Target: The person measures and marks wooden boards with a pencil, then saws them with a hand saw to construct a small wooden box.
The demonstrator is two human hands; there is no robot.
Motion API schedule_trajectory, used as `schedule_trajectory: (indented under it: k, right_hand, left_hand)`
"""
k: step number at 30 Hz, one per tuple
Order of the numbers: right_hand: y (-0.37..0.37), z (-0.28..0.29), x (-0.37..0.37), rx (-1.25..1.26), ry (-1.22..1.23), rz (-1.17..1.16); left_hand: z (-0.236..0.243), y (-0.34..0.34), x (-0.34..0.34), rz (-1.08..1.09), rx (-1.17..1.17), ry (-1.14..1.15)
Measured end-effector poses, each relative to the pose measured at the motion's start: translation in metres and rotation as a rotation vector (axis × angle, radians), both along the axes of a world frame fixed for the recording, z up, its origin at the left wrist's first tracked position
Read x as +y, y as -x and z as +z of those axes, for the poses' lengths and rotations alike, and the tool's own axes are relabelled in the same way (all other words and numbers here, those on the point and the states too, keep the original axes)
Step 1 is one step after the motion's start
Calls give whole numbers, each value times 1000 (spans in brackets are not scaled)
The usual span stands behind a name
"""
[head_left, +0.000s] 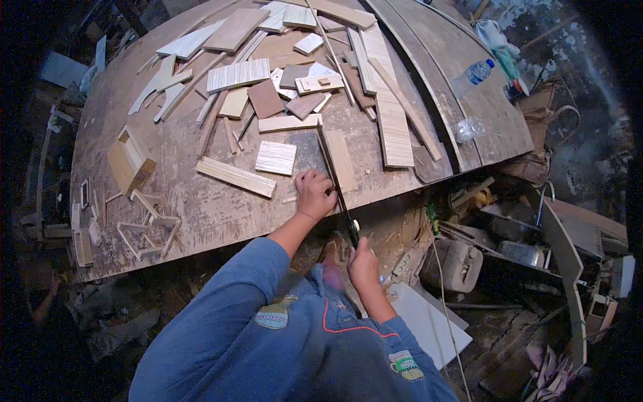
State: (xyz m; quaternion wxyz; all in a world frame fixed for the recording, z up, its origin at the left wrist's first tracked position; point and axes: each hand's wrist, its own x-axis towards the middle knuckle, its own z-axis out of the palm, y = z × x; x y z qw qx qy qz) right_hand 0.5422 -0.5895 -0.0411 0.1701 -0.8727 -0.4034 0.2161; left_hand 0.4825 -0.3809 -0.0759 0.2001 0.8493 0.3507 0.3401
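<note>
My right hand (364, 264) grips the dark handle of a handsaw (335, 167) in front of the workbench's near edge. The saw's blade, seen nearly edge-on, points away from me over the benchtop. Just left of the blade, my left hand (315, 192) rests at the bench edge with its fingers curled; what they hold, if anything, is hidden. A flat light-brown board (341, 159) lies along the blade's right side. Left of my left hand are a square striped wood piece (275, 157) and a long wood strip (236, 177).
Many offcuts, among them a striped block (238, 75), cover the worn workbench (194, 228). Small wooden frames (151, 228) stand at its left corner. A plastic bottle (478, 71) lies at the right. Below are a jerrycan (453, 263), a white panel (429, 321) and a hanging cord (442, 288).
</note>
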Motion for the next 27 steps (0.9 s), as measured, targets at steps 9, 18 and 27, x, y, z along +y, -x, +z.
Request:
schedule_trajectory:
  k: [9,18,27]
  right_hand:
    - [6,-4,-21,40,122,-4]
    - [9,-6,-36,47,49,-10]
    - [8,10,-39,96,81,-18]
  left_hand:
    - [-6,-1,1,7,43,19]
    - [-6,-7,2,60,-12,-26]
    - [-2,3,-1,-16,66,-33]
